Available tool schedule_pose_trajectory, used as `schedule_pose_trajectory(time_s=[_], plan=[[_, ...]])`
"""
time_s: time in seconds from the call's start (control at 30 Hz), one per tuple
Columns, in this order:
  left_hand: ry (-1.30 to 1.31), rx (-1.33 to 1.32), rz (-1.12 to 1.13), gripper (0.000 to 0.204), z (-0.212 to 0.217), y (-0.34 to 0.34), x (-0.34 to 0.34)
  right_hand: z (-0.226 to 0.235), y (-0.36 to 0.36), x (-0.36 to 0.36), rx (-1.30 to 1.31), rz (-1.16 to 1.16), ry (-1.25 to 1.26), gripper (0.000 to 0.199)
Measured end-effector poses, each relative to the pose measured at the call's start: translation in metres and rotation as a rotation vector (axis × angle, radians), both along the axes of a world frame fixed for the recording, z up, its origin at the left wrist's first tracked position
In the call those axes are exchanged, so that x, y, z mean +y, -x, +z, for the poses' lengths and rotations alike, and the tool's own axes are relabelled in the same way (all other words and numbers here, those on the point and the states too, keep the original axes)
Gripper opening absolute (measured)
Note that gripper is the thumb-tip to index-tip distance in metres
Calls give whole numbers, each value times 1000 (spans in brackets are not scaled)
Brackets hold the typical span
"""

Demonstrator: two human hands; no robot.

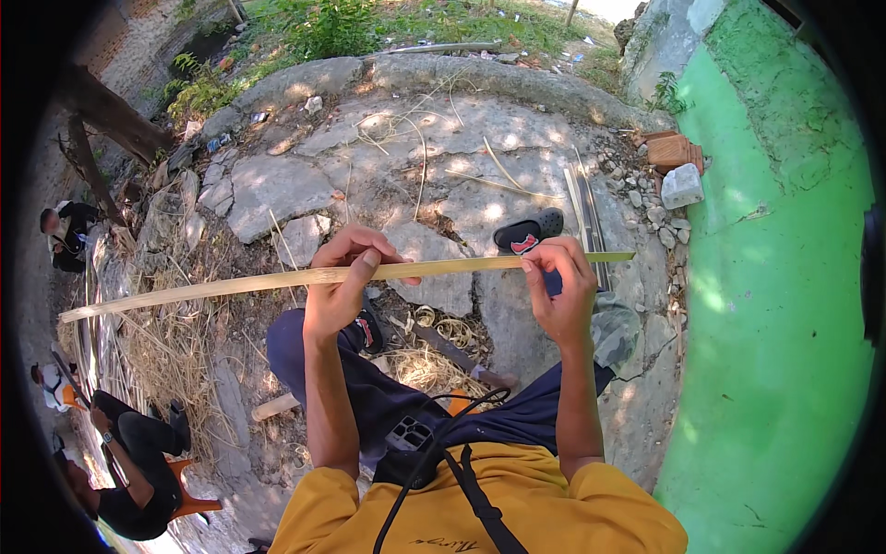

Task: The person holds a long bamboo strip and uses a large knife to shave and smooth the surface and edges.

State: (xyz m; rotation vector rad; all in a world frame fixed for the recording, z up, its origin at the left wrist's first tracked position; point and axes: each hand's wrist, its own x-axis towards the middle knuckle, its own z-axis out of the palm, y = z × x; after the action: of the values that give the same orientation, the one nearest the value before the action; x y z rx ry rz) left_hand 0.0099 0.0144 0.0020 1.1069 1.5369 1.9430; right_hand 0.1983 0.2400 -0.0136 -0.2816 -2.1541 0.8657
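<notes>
A long, pale bamboo strip (471,265) stretches crosswise in front of me, its far left part reaching well past my left hand and bending slightly down. My left hand (334,288) is closed on it near the middle, thumb on top and fingers behind. Toward the greener right end, my right hand (565,297) pinches the strip between thumb and fingers. Below the strip, between my legs, a long dark piece with a brownish end (452,351) lies by curled bamboo shavings (452,330); I cannot make out its kind.
A dark clog (531,231) lies beyond my right hand, near long thin strips (587,217). Dry shavings (175,360) heap up at left. A green wall (766,323) bounds the right, with a white block (682,186) beside it. A person (138,462) sits on an orange seat, lower left.
</notes>
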Motion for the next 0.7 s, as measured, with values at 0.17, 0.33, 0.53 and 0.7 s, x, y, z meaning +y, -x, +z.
schedule_pose_trajectory(time_s=[0.17, 0.33, 0.53, 0.7], plan=[[2, -10, -3, 11, -1, 0, 0, -4, -4, 3, 4, -14, 1, 8], [-16, -71, -34, 15, -1, 0, 0, -8, -7, 7, 23, -7, 30, 7], [-4, -41, -33, 13, -2, 2, 0, -7, -14, 10, 47, -1, 46, 6], [-2, -10, -30, 12, -4, 3, 1, -22, -21, 17, 98, 9, 266, 6]])
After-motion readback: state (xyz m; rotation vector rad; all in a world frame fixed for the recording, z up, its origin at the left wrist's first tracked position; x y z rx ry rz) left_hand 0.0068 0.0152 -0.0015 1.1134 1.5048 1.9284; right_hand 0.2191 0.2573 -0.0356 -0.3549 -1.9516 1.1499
